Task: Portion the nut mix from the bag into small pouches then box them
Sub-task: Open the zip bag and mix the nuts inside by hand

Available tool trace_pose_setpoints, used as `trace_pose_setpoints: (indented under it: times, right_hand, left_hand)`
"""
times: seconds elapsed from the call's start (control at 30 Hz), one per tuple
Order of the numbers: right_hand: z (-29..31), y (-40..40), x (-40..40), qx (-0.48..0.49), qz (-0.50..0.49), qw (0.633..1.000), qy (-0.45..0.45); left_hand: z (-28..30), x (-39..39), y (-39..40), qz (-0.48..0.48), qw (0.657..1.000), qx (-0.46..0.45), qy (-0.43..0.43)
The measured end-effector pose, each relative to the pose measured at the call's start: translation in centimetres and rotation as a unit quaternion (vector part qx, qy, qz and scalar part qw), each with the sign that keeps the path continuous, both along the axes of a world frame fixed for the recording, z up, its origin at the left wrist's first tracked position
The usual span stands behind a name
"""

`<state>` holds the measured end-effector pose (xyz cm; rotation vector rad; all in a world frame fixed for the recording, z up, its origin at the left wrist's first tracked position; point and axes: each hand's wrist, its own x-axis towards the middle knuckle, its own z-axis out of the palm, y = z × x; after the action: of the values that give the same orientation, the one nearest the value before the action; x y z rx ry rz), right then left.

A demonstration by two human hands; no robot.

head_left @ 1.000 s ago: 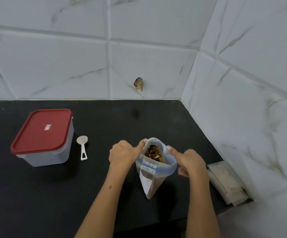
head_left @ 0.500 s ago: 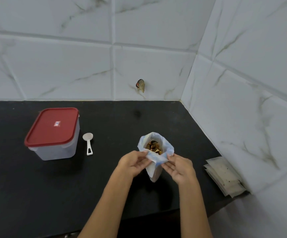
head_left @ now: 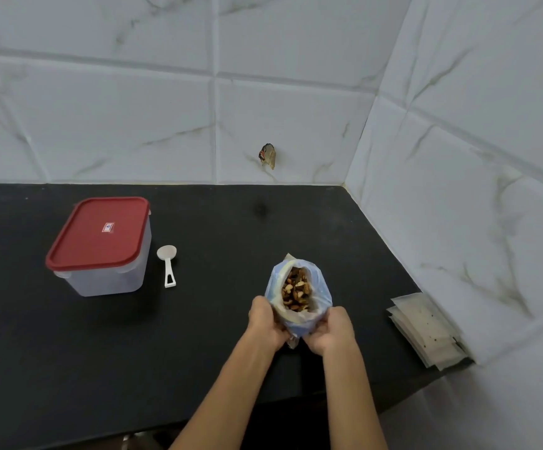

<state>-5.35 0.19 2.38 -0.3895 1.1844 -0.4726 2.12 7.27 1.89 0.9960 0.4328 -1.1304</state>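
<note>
Both hands, left hand [head_left: 265,321] and right hand [head_left: 330,329], hold the soft blue plastic bag [head_left: 297,295] of nuts, standing open on the black counter [head_left: 231,368]. The flat clear pouches [head_left: 426,329] look empty, the white scoop [head_left: 167,264] lies unused, and the red-lidded plastic box [head_left: 99,245] is closed. Nothing is portioned yet.

Nut mix bag [head_left: 299,295] stands on the desk [head_left: 224,228], nuts inside. Well left of the bag: lidded container [head_left: 101,246], measuring scoop [head_left: 167,264] just beside it, bag-side. Right of the bag, against the wall: stacked pouches [head_left: 426,329].
</note>
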Motion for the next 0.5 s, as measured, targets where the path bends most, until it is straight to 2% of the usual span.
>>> trace_pose_setpoints:
  times: [0.17,0.27,0.3,0.37,0.43,0.5]
  right_hand:
    - [-1.0,-1.1,-0.4,-0.144,0.078,0.973,0.164]
    - [-1.0,-2.1,-0.8,-0.24,0.106,0.917,0.3]
    - [-1.0,-2.5,-0.9,-0.267,0.101,0.906,0.313]
    - [-0.9,-3.0,-1.0,-0.271,0.111,0.918,0.268]
    - [-1.0,-3.3,-0.8,-0.244,0.143,0.934,0.219]
    - [-1.1,-3.4,-0.5,-0.247,0.164,0.933,0.202]
  left_hand:
    - [-0.7,1.0,-0.1,-0.098,0.978,0.121,-0.139]
    - [0.1,1.8,0.2,-0.174,0.928,0.204,-0.258]
    - [0.0,2.1,0.2,-0.182,0.909,0.227,-0.297]
    - [-0.3,2.7,0.2,-0.149,0.908,0.217,-0.325]
    - [-0.8,3.0,0.0,-0.106,0.932,0.171,-0.302]
    - [-1.4,3.2,-0.2,-0.078,0.954,0.129,-0.26]
